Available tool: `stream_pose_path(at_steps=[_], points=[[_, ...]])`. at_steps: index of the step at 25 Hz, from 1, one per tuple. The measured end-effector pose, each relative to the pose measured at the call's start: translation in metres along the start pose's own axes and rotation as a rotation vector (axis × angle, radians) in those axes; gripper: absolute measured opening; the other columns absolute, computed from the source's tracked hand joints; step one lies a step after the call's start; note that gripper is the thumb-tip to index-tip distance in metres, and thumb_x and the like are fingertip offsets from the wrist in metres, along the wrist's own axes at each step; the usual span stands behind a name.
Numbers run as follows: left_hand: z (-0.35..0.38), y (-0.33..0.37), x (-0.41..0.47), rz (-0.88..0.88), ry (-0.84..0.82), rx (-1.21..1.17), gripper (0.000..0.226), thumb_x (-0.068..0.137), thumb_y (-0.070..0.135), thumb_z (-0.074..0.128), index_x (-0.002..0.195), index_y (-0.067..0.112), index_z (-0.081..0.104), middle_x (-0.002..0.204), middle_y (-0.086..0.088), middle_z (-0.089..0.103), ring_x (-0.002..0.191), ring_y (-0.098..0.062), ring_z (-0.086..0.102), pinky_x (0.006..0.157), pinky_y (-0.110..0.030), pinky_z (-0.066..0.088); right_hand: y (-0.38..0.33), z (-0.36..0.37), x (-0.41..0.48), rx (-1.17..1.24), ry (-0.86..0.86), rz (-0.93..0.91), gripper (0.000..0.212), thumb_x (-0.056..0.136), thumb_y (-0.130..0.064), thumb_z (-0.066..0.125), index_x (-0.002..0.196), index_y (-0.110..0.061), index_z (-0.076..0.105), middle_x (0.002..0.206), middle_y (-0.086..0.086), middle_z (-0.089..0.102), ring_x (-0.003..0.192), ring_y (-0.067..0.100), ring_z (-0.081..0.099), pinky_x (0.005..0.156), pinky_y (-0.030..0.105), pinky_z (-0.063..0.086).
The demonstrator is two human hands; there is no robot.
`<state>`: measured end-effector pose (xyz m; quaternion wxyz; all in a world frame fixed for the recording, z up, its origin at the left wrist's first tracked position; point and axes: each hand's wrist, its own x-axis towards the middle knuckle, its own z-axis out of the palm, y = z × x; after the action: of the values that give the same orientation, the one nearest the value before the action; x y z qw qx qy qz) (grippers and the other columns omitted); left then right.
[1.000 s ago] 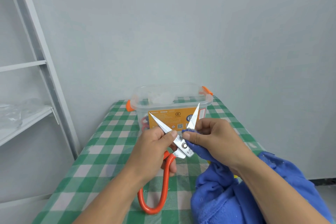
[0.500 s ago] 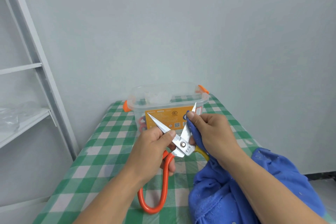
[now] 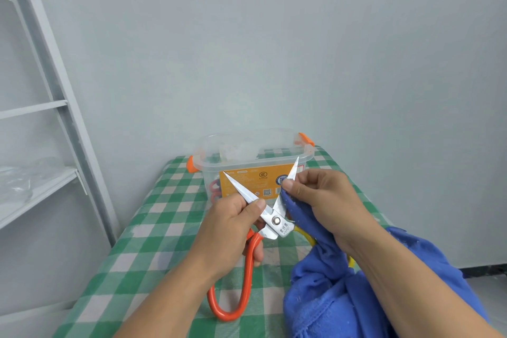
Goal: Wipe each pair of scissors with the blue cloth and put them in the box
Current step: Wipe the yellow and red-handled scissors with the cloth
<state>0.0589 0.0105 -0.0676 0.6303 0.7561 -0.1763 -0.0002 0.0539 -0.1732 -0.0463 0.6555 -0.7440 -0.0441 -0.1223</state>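
Scissors (image 3: 275, 220) gripped by left hand (image 3: 230, 225); right hand (image 3: 326, 200) pinches blue cloth (image 3: 343, 304) around blade.

Apparently "CCC" on box label (image 3: 270, 182)

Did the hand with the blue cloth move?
Yes. The right hand slid the cloth up the scissor blade toward its tip, nearer the box.

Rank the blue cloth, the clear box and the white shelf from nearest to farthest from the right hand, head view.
1. blue cloth: pinched in the right hand.
2. clear box: just behind it, on the table.
3. white shelf: far left, off the table.
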Motion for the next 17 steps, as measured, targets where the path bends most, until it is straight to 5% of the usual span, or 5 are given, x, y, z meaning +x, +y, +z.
stream_pose_path(at_steps=[8,13,17], points=[[0.001,0.003,-0.002,0.025,0.002,0.004,0.030,0.103,0.020,0.053,0.093,-0.006,0.063,0.078,-0.019,0.069,0.043,-0.029,0.058,0.048,-0.037,0.051,-0.005,0.007,0.000,-0.073,0.042,-0.037,0.060,0.104,-0.040,0.049,0.071,0.007,0.065,0.057,0.016,0.068,0.048,0.019,0.064,0.052,0.023,0.051],[0.001,0.001,0.001,0.007,-0.004,0.003,0.030,0.102,0.021,0.053,0.094,-0.006,0.064,0.085,-0.024,0.068,0.043,-0.029,0.058,0.048,-0.037,0.051,0.002,-0.007,0.002,0.086,-0.033,0.014,0.022,0.088,-0.015,0.076,0.073,-0.001,0.066,0.069,0.016,0.069,0.062,0.023,0.063,0.064,0.031,0.052],[0.000,0.001,0.001,0.012,-0.002,0.013,0.030,0.102,0.021,0.053,0.094,-0.005,0.064,0.082,-0.021,0.069,0.044,-0.030,0.059,0.049,-0.037,0.051,0.002,-0.009,0.008,0.127,-0.048,0.061,0.016,0.080,-0.008,0.081,0.079,-0.002,0.067,0.076,0.019,0.072,0.067,0.027,0.066,0.070,0.037,0.053]])
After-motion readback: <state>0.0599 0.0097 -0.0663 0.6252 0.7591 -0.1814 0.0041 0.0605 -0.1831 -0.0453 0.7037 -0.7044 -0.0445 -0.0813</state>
